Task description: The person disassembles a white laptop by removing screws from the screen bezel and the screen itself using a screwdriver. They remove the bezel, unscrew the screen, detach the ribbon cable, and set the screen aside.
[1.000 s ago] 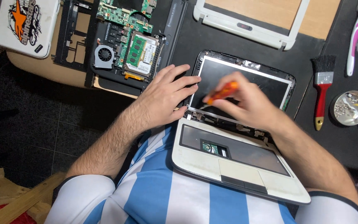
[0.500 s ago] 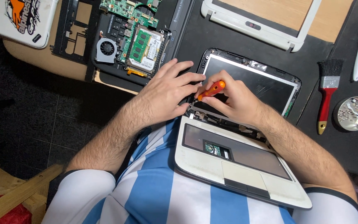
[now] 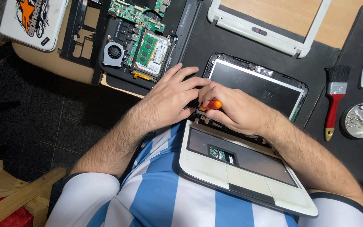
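Teardown looks midway: keyboard and bezel (image 3: 269,25) already off the laptop (image 3: 248,168), right hand (image 3: 238,111) pinching an orange screwdriver (image 3: 211,105) at the hinge, left hand (image 3: 173,94) spread alongside.

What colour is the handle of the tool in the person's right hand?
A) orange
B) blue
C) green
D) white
A: the right hand grips a screwdriver with an orange handle, at the hinge edge of the small laptop.
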